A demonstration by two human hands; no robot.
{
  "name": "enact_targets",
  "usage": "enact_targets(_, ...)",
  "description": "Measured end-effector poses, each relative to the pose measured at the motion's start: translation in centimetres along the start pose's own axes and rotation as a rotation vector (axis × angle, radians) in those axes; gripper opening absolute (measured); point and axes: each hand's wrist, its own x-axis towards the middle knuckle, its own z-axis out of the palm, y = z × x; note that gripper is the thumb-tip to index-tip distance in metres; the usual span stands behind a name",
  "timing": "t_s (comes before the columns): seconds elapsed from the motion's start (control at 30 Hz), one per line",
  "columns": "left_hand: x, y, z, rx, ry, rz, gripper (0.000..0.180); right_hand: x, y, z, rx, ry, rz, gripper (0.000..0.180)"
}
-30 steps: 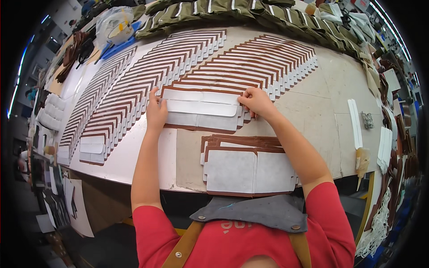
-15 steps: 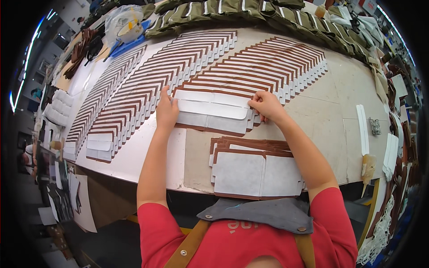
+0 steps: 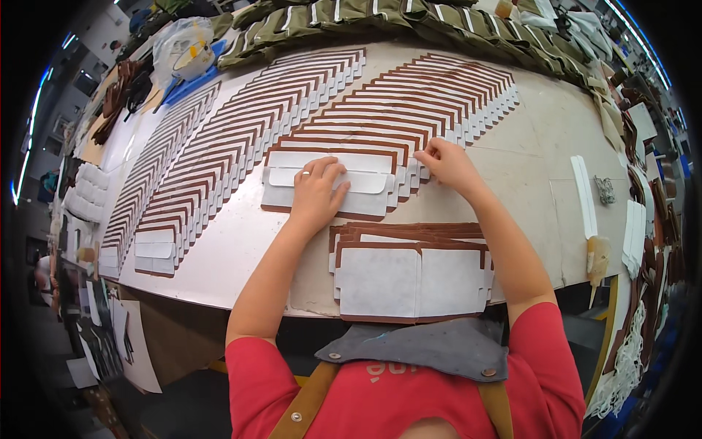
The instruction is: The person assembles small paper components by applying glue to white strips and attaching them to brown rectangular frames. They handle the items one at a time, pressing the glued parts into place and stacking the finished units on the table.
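A white strip with rounded corners lies across the nearest brown-edged white panel, at the front of an overlapping row. My left hand lies on the strip with its fingers stretched out, pressing near its middle. Just beyond the panel's right end, my right hand is raised over the row's stepped edge, fingers curled together in a pinch. Whatever those fingertips hold, if anything, cannot be made out. A stack of brown-edged white panels sits at the table's near edge, between my forearms.
Two more overlapping rows of panels run along the left. Olive-green pieces with white stripes line the back. On the right are white strips, a glue-stained applicator bottle and a small grey bundle. A bagged tub stands back left.
Both hands have let go of the white strip's ends, and it now lies on the front panel. My left hand has moved right onto it; my right hand has lifted slightly away.
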Motion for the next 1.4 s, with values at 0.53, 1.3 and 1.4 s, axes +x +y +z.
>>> enact_targets(0.53,-0.3,-1.0,-0.4,-0.194,0.069,-0.059,0.024,-3.4,2.1,-2.9,-0.154,0.103,-0.4,0.018)
enact_targets(1.3,-10.7,8.9,-3.5,-0.736,-0.166,-0.653,0.062,-11.8,4.8,-6.2,-0.215,-0.477,-0.282,0.049)
enact_targets(1.4,-10.4,10.4,-3.9,-0.806,-0.217,-0.692,0.06,-12.2,4.3,-7.3,-0.117,-0.578,-0.126,0.048)
